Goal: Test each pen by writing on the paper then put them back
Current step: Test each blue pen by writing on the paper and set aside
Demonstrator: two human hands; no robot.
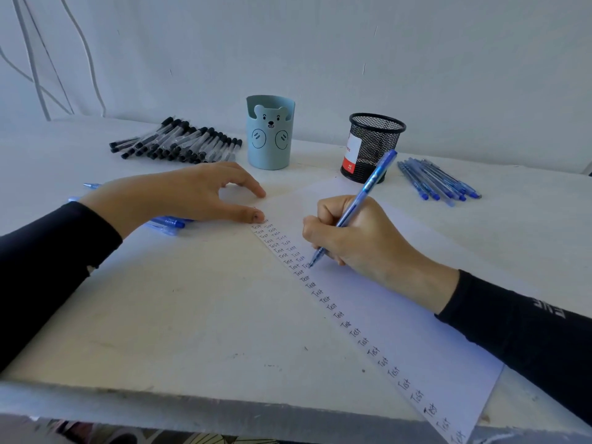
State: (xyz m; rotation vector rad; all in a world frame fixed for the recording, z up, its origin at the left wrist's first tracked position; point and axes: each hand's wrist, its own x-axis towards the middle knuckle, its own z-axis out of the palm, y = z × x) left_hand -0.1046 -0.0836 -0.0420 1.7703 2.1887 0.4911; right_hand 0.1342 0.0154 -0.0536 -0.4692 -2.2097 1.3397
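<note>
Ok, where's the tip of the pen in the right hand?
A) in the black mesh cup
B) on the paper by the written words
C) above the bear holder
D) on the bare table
B: the right hand holds the blue pen, tip on the paper at the "Test" words.

- The blue pens (169, 223) beside the left hand (179, 193) lie mostly hidden under its wrist.
- The paper (416, 315) runs off the bottom edge (its last written words cut short).
- The label (353, 152) on the mesh cup (381, 137) is too small to read.
</note>
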